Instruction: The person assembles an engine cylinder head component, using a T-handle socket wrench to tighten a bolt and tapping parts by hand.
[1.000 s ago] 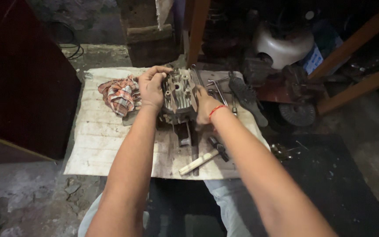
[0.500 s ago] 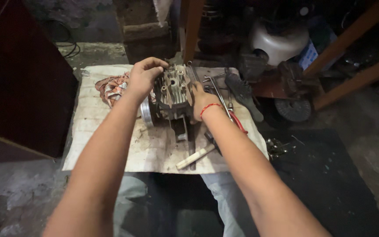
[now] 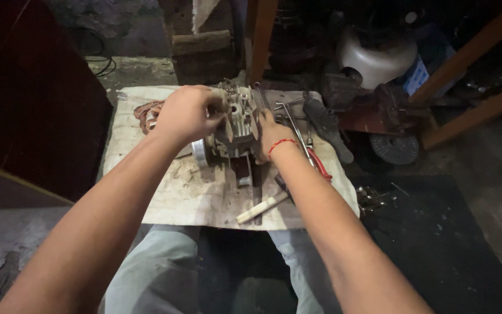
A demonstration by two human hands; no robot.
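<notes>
My left hand [image 3: 186,113] is curled, fingers bent inward, gripping the upper left side of the grey metal engine part [image 3: 236,125]; the fingertips press against its top edge. My right hand [image 3: 269,132] lies against the part's right flank, fingers wrapped behind it so that I cannot see how far they close; a red thread band [image 3: 282,145] circles that wrist. Both hands are thus clamped on the same part, one on each side, close together.

The engine part, finned and upright, stands on a stained pale cloth [image 3: 164,197], near the middle of the cloth's far edge. A round silvery disc [image 3: 200,153] shows at the part's lower left, touching it. Just below the part lies a small dark block [image 3: 243,172].

Toward the cloth's near edge, a pale-handled tool [image 3: 261,207] lies slanted. Along the right edge, red-handled pliers [image 3: 319,164] rest beside my right forearm, and thin metal rods [image 3: 289,113] lie near the far right corner with a dark elongated piece [image 3: 326,128] just beyond them. At the far left corner, partly hidden by my left hand, a patterned rag [image 3: 145,113] is bunched.

Off the cloth to the right stand a round wire brush wheel [image 3: 395,149] and a pale rounded housing [image 3: 377,57].
</notes>
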